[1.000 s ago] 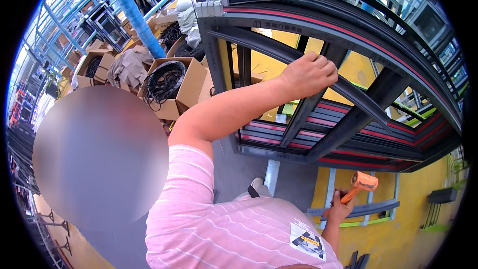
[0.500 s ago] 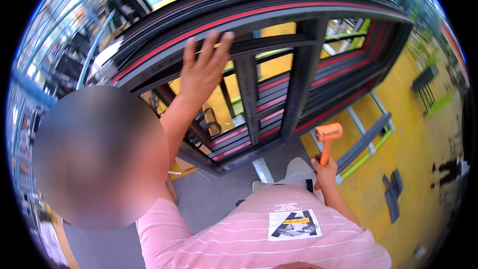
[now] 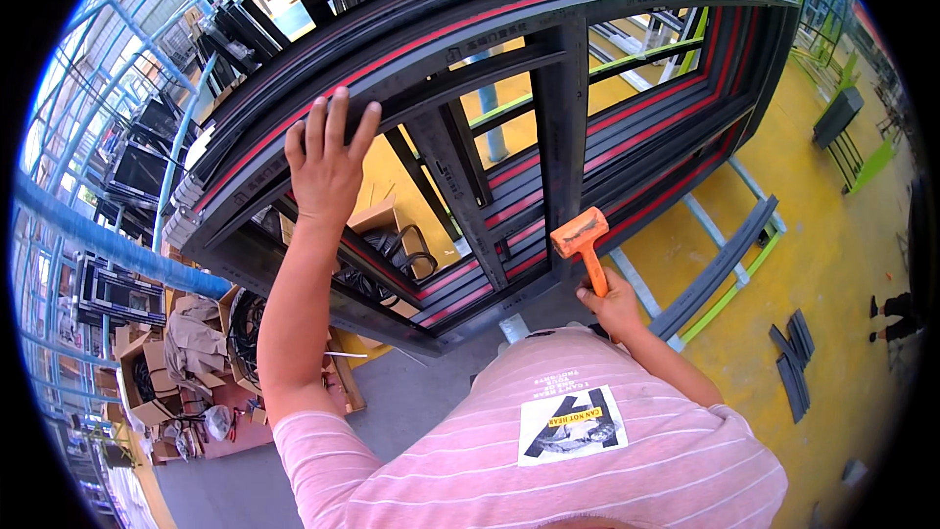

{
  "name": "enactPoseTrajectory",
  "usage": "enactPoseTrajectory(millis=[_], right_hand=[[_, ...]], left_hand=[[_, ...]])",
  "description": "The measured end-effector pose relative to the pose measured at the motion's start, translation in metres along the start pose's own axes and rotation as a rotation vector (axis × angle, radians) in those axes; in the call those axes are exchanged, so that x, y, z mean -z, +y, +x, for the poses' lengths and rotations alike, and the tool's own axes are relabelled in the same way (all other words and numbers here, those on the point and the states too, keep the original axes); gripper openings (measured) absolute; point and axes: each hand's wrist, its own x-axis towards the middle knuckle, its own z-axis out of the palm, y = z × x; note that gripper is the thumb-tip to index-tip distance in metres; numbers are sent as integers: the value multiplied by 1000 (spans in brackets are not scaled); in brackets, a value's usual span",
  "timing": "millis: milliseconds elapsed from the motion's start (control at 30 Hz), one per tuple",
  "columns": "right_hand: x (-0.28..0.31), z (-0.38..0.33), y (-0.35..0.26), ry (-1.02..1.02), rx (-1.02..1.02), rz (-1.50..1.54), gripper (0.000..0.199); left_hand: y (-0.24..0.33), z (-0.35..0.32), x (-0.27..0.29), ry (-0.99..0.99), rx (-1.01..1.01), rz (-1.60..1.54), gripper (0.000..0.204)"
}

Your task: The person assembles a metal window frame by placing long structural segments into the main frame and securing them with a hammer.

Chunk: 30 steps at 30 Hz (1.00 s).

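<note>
A yellow floor [image 3: 749, 338] spreads beneath everything on the right. The largest thing on it is a stack of dark window frames [image 3: 563, 118], standing on edge directly in front of the person. Its long axis runs across the view from lower left to upper right, its near face is turned toward the person, and red stripes follow its length. An upright divider splits the openings, set crosswise to that long axis.

At the left, a blue pipe [image 3: 117, 240] slants down toward cardboard boxes [image 3: 147, 407], well apart from the right hand. Right of the person, long grey profiles [image 3: 715, 269] lie on a low rack with pale blue crossbars and a green bar [image 3: 729, 299]. Short dark strips [image 3: 795, 367] lie on the floor beyond.

An orange mallet [image 3: 580, 235] shows in front of the stack's lower edge; whether they touch cannot be told. Its handle slopes down-right, and its head points up and away from the person. The right hand [image 3: 615, 304] is clenched round that handle. The left hand [image 3: 331, 162], fingers spread, appears to rest on the near frame's upper rail without gripping it.
</note>
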Motion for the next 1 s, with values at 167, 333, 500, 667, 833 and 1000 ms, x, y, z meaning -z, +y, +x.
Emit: enactPoseTrajectory(millis=[167, 333, 500, 667, 833, 1000], right_hand=[[27, 27, -26, -202, -99, -287, 35], [12, 80, -99, -357, 65, -409, 48], [5, 150, -146, -341, 453, -723, 60], [-4, 179, -184, -184, 433, -791, 55], [-6, 185, -208, -192, 443, -835, 48], [-2, 189, -217, -91, 320, -772, 50]], left_hand=[[12, 19, 7, -218, 88, 80, 63], [34, 41, -3, -150, 97, 122, 50], [36, 52, -12, -99, 34, 101, 44], [38, 50, -11, -78, 1, 113, 38], [36, 49, -14, -109, 12, 83, 54], [33, 51, -14, -39, -15, 101, 34]])
